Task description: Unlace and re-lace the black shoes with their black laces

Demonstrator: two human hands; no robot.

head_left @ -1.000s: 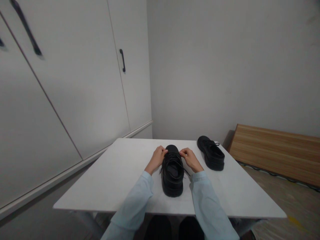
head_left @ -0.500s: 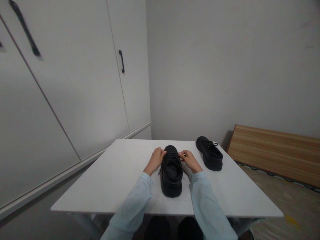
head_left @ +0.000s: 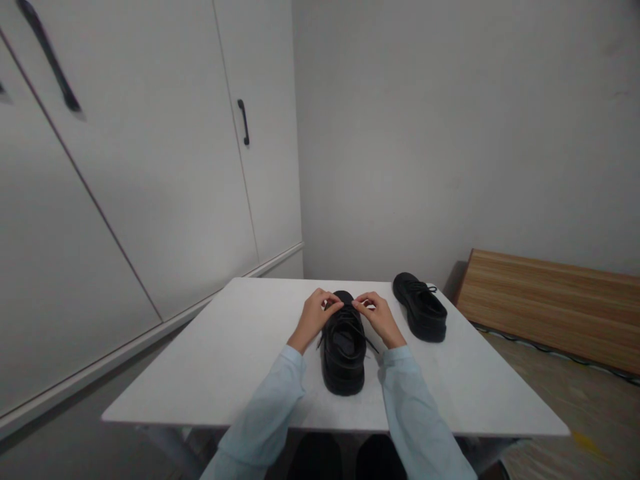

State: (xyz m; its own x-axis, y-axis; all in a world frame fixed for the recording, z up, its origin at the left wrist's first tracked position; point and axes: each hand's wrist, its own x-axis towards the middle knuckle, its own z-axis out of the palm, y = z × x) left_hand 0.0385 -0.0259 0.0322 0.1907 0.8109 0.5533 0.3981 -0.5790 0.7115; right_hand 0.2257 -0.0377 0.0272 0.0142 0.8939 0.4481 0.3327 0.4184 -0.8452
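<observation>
A black lace-up shoe point(head_left: 344, 363) stands on the white table in front of me, its toe pointing away and its heel toward me. My left hand point(head_left: 317, 316) is at the upper left of its laces, thumb and fingertips pinched together. From the right, my right hand point(head_left: 376, 315) pinches at the same part of the shoe, close to the left fingertips. What lies between the fingers is too small to make out. Loose lace ends hang at both sides of the shoe. A second black shoe point(head_left: 425, 319) sits farther right, its laces tied in a bow.
The white table point(head_left: 215, 360) has its front edge just before my body. A white cabinet point(head_left: 150, 167) with dark handles is on the left. A wood-grain board point(head_left: 545, 300) is beyond the table on the right, with a cable along its lower edge.
Both hands have moved inward and slightly up, from the sides of the shoe to over its front lacing. Neither shoe has visibly moved.
</observation>
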